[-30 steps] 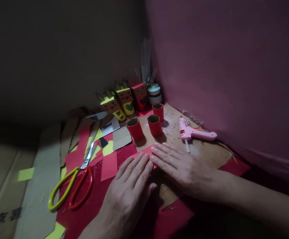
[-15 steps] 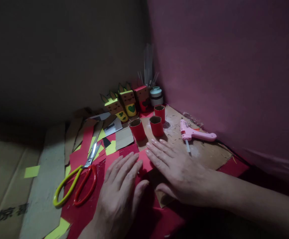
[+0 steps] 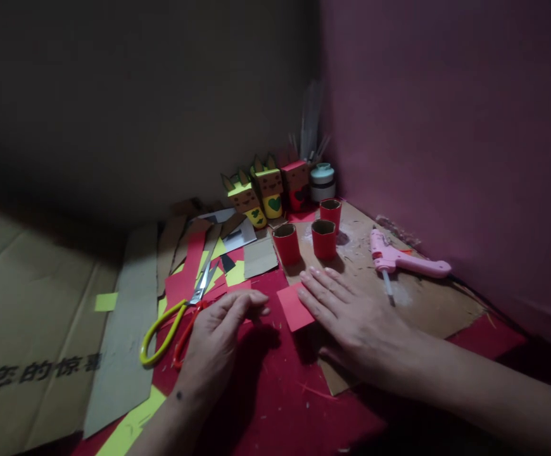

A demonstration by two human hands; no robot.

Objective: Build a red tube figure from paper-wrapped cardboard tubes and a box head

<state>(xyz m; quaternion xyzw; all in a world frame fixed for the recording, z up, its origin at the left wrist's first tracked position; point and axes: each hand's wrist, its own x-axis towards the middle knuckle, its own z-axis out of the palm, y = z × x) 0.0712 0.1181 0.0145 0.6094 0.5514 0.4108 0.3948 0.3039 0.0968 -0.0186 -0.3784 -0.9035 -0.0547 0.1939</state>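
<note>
Our left grip (image 3: pixel 221 326) curls beside the scissors (image 3: pixel 199 291); we cannot tell whether it pinches anything. Our right grip (image 3: pixel 361 326), flat and released, covers part of the red paper (image 3: pixel 292 309). Beyond, the glue gun (image 3: pixel 394 258) lies toward the tabletop's (image 3: pixel 266 399) right edge; three red tubes (image 3: pixel 323 247) stand before the figures (image 3: pixel 270 183) and jar (image 3: pixel 323 183) at the far corner.

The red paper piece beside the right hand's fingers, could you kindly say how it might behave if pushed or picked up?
The red paper piece looks thin, so it is probably light and apt to bend. Lying flat, it seems unlikely to roll or tip. The right hand lies over one side, which would likely hinder sliding.
</note>
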